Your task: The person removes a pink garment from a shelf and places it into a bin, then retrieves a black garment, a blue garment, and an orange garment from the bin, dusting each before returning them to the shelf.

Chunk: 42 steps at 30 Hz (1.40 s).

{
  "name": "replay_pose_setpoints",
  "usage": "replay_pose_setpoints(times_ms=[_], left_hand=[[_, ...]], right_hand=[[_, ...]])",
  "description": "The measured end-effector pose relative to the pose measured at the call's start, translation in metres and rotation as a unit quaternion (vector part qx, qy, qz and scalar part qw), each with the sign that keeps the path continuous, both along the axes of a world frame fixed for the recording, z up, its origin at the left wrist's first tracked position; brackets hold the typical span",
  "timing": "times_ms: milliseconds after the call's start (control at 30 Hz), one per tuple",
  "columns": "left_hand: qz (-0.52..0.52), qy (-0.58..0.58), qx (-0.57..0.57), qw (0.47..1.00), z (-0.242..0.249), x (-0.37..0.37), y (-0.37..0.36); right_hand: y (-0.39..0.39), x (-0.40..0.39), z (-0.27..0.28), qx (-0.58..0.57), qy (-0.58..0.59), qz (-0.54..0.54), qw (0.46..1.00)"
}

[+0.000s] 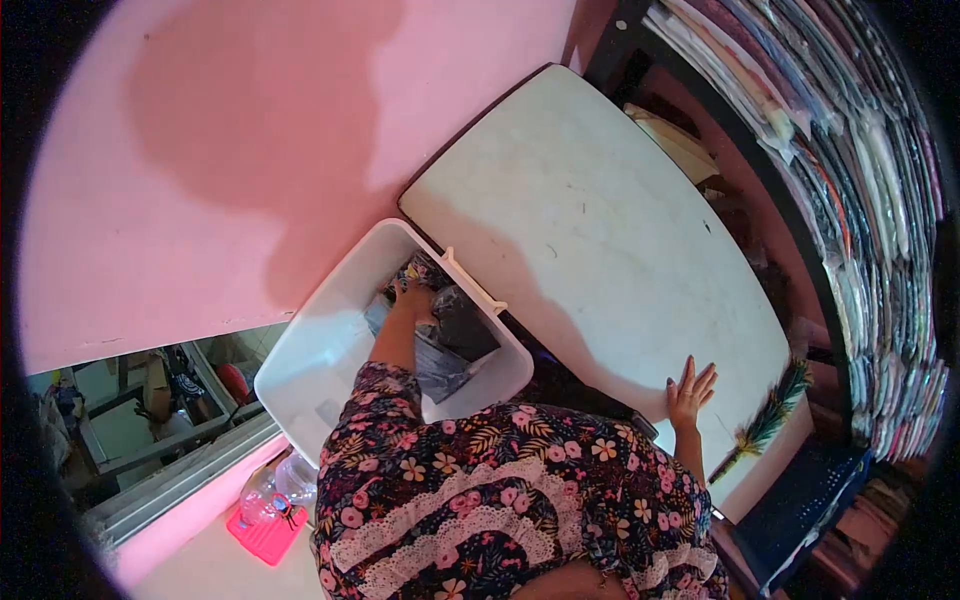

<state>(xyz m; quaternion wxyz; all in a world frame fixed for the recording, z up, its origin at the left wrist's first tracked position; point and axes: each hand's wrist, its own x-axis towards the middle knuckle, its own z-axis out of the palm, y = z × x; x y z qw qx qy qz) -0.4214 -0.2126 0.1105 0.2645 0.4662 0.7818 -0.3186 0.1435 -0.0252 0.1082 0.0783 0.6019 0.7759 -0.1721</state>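
My left hand (414, 300) reaches down into a white plastic bin (300, 370). Its fingers curl onto a dark patterned packet in clear plastic (424, 268) at the bin's far end; the fingertips are partly hidden. Below the hand lie other plastic-wrapped packets, one black (466, 325) and one grey (440, 368). To the right, my right hand (689, 394) rests on a white tabletop (600, 220), with fingers spread and nothing held.
A rack of plastic-wrapped folded garments (860, 180) stands along the right. A feathery green duster-like object (765, 420) lies at the table's edge. A pink wall (200, 180) rises behind the bin. At lower left are a pink tray (265, 540) and clear plastic containers (275, 490).
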Motion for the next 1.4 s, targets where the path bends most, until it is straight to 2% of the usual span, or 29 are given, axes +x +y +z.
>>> replay_pose_setpoints(times_ms=[67, 100, 167, 200, 267, 333, 400, 467, 500, 533, 567, 600, 633, 667, 733, 767, 833, 900, 933, 967, 1000, 1033, 1067, 1100, 1167, 1267, 1300, 1333, 1400], left_hand=[[-0.001, -0.118, 0.040, 0.992, -0.008, -0.002, -0.011], [-0.005, -0.119, 0.038, 0.992, 0.000, -0.002, -0.009], [0.088, -0.235, 0.106, 0.962, 0.041, 0.000, 0.001], [0.084, -0.236, 0.102, 0.963, 0.058, 0.002, 0.005], [0.042, -0.175, 0.177, 0.968, 0.106, 0.006, 0.010], [0.082, -0.123, 0.204, 0.968, 0.169, 0.008, 0.003], [0.057, -0.072, 0.288, 0.953, 0.218, 0.000, -0.013], [0.058, -0.044, 0.348, 0.935, 0.289, 0.025, -0.002], [0.086, -0.065, 0.372, 0.922, 0.316, 0.040, 0.010], [0.123, -0.104, 0.374, 0.913, 0.314, 0.066, 0.044], [0.128, -0.155, 0.430, 0.880, 0.310, 0.068, 0.062], [0.134, -0.203, 0.483, 0.841, 0.311, 0.075, 0.082], [0.080, -0.099, 0.419, 0.899, 0.329, 0.100, 0.107], [0.063, -0.113, 0.416, 0.900, 0.315, 0.105, 0.124], [-0.196, -0.060, 0.584, 0.785, 0.269, 0.111, 0.145], [-0.238, -0.177, 0.622, 0.724, 0.253, 0.175, 0.172], [-0.011, -0.230, 0.548, 0.804, 0.208, 0.215, 0.206], [-0.063, -0.409, 0.587, 0.696, 0.157, 0.253, 0.236], [-0.226, -0.280, 0.554, 0.751, 0.148, 0.271, 0.254], [-0.378, -0.137, 0.497, 0.769, 0.139, 0.281, 0.264], [-0.383, -0.141, 0.505, 0.761, 0.111, 0.295, 0.258], [-0.274, -0.181, 0.444, 0.834, 0.079, 0.293, 0.249], [-0.159, -0.214, 0.374, 0.889, 0.051, 0.290, 0.240], [-0.162, -0.217, 0.374, 0.887, 0.034, 0.264, 0.229], [0.003, -0.403, 0.406, 0.820, 0.007, 0.261, 0.221], [0.048, -0.400, 0.454, 0.795, -0.008, 0.285, 0.220], [0.032, -0.327, 0.488, 0.809, -0.019, 0.286, 0.222], [0.037, -0.326, 0.485, 0.810, -0.023, 0.265, 0.218], [0.254, -0.454, 0.445, 0.729, -0.037, 0.266, 0.227]], right_hand=[[0.002, 0.002, 0.001, 0.002, 0.002, 0.000, 1.000], [0.002, 0.001, 0.003, 0.004, 0.004, -0.001, 1.000], [0.002, -0.001, 0.004, 0.005, 0.003, -0.005, 1.000], [0.002, -0.001, 0.004, 0.007, 0.003, -0.007, 1.000], [0.002, -0.002, 0.003, 0.008, 0.017, -0.013, 1.000], [0.004, -0.003, 0.004, 0.015, 0.037, -0.017, 0.999], [0.002, -0.012, 0.011, 0.002, 0.037, -0.025, 0.999], [0.003, -0.010, 0.016, 0.010, 0.085, -0.025, 0.996], [0.007, 0.001, 0.006, 0.028, 0.153, -0.011, 0.988], [0.021, 0.037, -0.009, 0.030, 0.199, 0.000, 0.979], [0.025, 0.042, -0.001, 0.036, 0.295, -0.042, 0.954], [0.025, 0.055, 0.007, 0.047, 0.285, -0.071, 0.955], [0.024, 0.070, 0.013, 0.121, 0.231, -0.099, 0.960], [0.023, 0.084, 0.017, 0.191, 0.170, -0.121, 0.959], [0.019, 0.124, 0.011, 0.292, 0.150, -0.211, 0.921], [0.036, 0.191, -0.005, 0.295, 0.108, -0.273, 0.909], [0.029, 0.225, -0.021, 0.266, 0.002, -0.395, 0.879], [0.011, 0.240, -0.027, 0.204, -0.068, -0.456, 0.864], [0.003, 0.249, -0.033, 0.201, -0.071, -0.464, 0.860], [-0.006, 0.254, -0.044, 0.172, -0.013, -0.446, 0.878], [-0.013, 0.271, -0.060, 0.157, 0.046, -0.425, 0.890], [-0.018, 0.271, -0.071, 0.126, 0.078, -0.405, 0.902], [-0.025, 0.259, -0.076, 0.181, 0.050, -0.367, 0.911], [-0.033, 0.226, -0.069, 0.178, 0.085, -0.365, 0.910], [-0.027, 0.194, -0.044, 0.163, 0.168, -0.356, 0.905], [-0.016, 0.167, -0.031, 0.087, 0.155, -0.296, 0.938], [-0.010, 0.157, -0.024, 0.090, 0.152, -0.287, 0.942], [-0.017, 0.135, -0.024, 0.086, 0.150, -0.283, 0.943], [-0.016, 0.135, -0.038, 0.099, 0.223, -0.336, 0.910]])
